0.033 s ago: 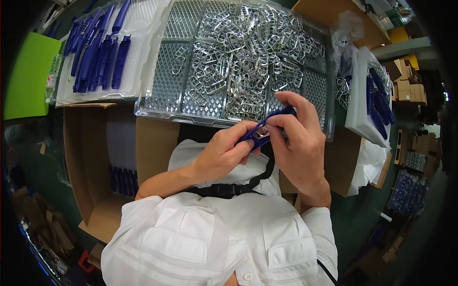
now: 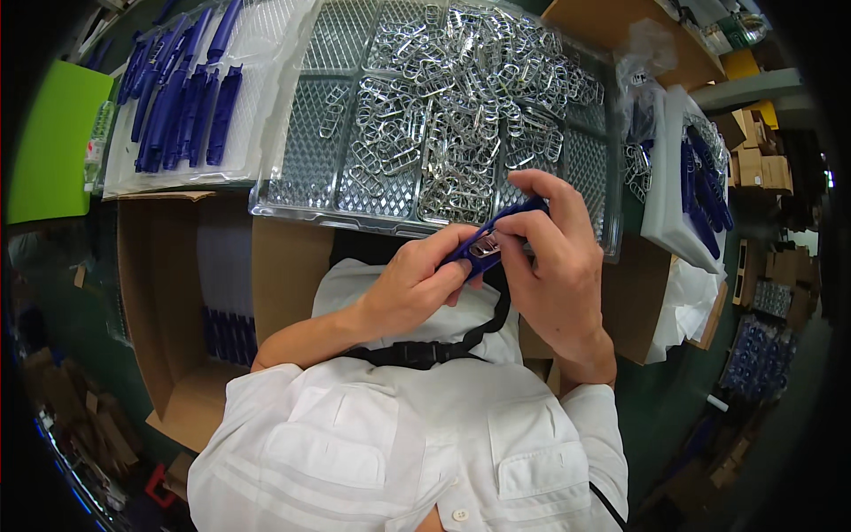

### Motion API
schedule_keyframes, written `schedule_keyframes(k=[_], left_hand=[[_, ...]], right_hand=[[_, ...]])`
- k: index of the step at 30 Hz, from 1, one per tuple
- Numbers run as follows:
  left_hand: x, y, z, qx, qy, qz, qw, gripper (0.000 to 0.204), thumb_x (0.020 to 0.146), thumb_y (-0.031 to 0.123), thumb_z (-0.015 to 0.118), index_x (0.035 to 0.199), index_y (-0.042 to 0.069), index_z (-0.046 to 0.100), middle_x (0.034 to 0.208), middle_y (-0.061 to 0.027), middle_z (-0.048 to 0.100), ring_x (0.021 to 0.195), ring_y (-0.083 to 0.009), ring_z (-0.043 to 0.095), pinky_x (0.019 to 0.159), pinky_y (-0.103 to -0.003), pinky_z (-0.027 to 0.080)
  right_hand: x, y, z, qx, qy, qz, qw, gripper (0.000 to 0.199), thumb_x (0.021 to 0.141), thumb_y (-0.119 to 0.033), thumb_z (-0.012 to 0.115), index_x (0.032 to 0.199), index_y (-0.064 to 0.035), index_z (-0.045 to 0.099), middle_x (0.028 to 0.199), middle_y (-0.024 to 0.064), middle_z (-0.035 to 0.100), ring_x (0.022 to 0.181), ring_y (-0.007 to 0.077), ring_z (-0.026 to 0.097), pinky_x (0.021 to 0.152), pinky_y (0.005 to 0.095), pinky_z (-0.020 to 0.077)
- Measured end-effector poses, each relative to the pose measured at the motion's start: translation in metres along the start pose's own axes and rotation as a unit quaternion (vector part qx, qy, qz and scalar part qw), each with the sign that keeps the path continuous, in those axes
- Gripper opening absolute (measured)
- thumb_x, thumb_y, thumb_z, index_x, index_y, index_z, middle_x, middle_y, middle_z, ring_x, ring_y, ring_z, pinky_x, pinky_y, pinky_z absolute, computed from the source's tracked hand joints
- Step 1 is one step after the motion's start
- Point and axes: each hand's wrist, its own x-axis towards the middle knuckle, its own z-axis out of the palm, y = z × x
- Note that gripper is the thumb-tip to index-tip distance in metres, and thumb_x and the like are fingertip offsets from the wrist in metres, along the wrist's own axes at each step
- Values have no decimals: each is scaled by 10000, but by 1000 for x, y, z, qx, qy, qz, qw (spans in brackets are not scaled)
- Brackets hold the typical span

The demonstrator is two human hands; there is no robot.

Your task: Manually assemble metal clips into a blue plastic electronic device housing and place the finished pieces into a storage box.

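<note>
My left hand (image 2: 421, 273) is closed round the near end of a long, narrow, dark blue plastic part (image 2: 456, 259). It is held tilted, just in front of the clear tray's front edge. In an opening in the part sits a small shiny metal loop piece (image 2: 484, 246). My right hand (image 2: 558, 266) has thumb and index finger closed at that loop piece, their tips partly hiding it, while its other fingers curl above the part's far end. The clear compartmented tray (image 2: 297, 191) beyond my hands bears a heap of similar metal loop pieces (image 2: 461, 106).
To the left, blue plastic parts (image 2: 182, 111) lie on a white tray (image 2: 244, 133). An open cardboard box (image 2: 182, 293) with more blue parts stands below. At the right, a white foam tray (image 2: 660, 199) holds blue parts, beside a plastic bag (image 2: 645, 62). Cartons (image 2: 762, 168) stand farther right.
</note>
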Motion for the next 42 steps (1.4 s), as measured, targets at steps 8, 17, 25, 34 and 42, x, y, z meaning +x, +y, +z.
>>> schedule_keyframes(k=[8,17,25,34,42], left_hand=[[0,-8,-2,49,44,51,997,343,972,55,567,1304,-8,624,825,-60,684,643,-106,601,592,-300,489],[19,15,-2,220,77,54,971,190,1024,156,647,1065,-22,700,711,-41,711,616,-83,650,575,-270,509],[31,-6,0,226,131,68,963,181,998,134,691,888,-6,720,616,-16,656,560,-38,567,505,-254,438],[15,40,-32,283,-2,197,939,379,948,73,717,1314,-21,677,1108,-129,727,927,-212,699,783,-313,541],[14,60,-40,360,87,320,872,572,796,77,887,1328,23,683,1197,-165,729,1058,-318,713,889,-396,588]], right_hand=[[-3,-6,10,15,91,82,992,543,828,14,806,1311,-57,569,1398,151,622,1163,273,701,840,369,591],[-13,19,18,33,40,104,993,385,823,-61,837,1131,-30,608,990,109,690,852,308,712,722,401,562],[-19,22,29,-11,64,92,994,319,836,11,810,1072,-32,599,965,93,692,812,241,720,753,347,576],[-16,47,22,205,151,-67,965,456,746,118,788,1110,-49,571,1043,160,701,863,282,712,742,355,585],[-14,66,9,163,128,-68,976,611,770,143,737,1338,1,563,1262,235,676,1009,312,714,856,379,611]])
